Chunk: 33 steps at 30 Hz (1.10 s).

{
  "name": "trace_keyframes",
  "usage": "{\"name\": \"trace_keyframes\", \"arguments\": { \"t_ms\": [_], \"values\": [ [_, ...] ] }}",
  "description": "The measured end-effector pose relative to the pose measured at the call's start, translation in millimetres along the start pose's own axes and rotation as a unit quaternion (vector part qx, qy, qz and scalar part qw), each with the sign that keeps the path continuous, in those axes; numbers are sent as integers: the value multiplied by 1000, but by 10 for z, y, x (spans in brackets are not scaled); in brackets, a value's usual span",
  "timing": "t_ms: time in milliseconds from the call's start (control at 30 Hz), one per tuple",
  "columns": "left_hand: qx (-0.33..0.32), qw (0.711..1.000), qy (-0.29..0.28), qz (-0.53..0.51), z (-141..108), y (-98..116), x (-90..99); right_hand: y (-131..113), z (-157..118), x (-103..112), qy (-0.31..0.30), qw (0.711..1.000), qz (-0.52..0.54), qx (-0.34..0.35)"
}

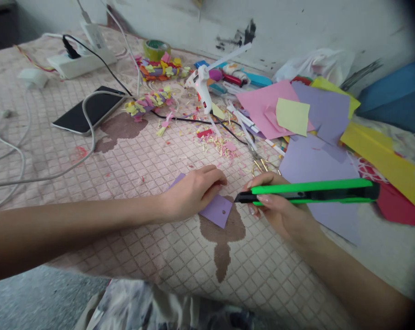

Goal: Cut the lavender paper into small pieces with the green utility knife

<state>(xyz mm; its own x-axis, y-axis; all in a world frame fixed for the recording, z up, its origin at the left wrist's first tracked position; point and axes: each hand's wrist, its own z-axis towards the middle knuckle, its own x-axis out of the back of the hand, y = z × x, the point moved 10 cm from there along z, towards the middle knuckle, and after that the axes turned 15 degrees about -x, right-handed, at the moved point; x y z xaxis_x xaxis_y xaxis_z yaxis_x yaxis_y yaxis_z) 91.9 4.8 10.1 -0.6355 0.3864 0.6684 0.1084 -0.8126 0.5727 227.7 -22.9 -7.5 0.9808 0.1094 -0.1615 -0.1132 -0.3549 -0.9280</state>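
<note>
A strip of purple paper [217,211] with a small hole near its right end lies on the quilted cloth. My left hand [190,190], its fingers curled, presses down on the strip and hides its middle. Closed around a green and black utility knife [317,190] is my right hand [279,211]. The knife's tip points left, close to the strip's right end; whether it touches the paper I cannot tell. Just beyond my right hand are scissors with gold-coloured handles [260,164].
A white glue gun [201,87] stands amid paper scraps [223,145], its black cord crossing the cloth. Coloured paper sheets [331,169] spread to the right. On the left are a phone [89,110], a power strip [77,62] and loose cables. Green tape [156,49] sits farther back.
</note>
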Motion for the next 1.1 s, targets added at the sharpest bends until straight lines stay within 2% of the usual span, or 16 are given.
{"name": "trace_keyframes", "arguments": {
  "t_ms": [133,200,333,533,700,900,1100],
  "values": [
    [-9,999,0,-41,-13,44,68,169,-100,84,29,998,-55,4],
    [-20,998,-1,-60,-36,101,95,196,-174,99,47,992,-120,10],
    [-52,996,-21,-69,-112,226,93,63,-278,-23,62,968,-238,46],
    [-62,996,-47,-41,-218,250,31,-195,-305,-145,108,944,-292,108],
    [-56,996,-62,-17,-233,229,3,-170,-328,-188,105,932,-325,121],
    [-83,992,-89,21,-240,305,-16,-136,-347,-185,115,926,-337,126],
    [-145,986,-66,47,-269,436,31,-253,-350,-202,122,917,-349,150]
  ]
}}
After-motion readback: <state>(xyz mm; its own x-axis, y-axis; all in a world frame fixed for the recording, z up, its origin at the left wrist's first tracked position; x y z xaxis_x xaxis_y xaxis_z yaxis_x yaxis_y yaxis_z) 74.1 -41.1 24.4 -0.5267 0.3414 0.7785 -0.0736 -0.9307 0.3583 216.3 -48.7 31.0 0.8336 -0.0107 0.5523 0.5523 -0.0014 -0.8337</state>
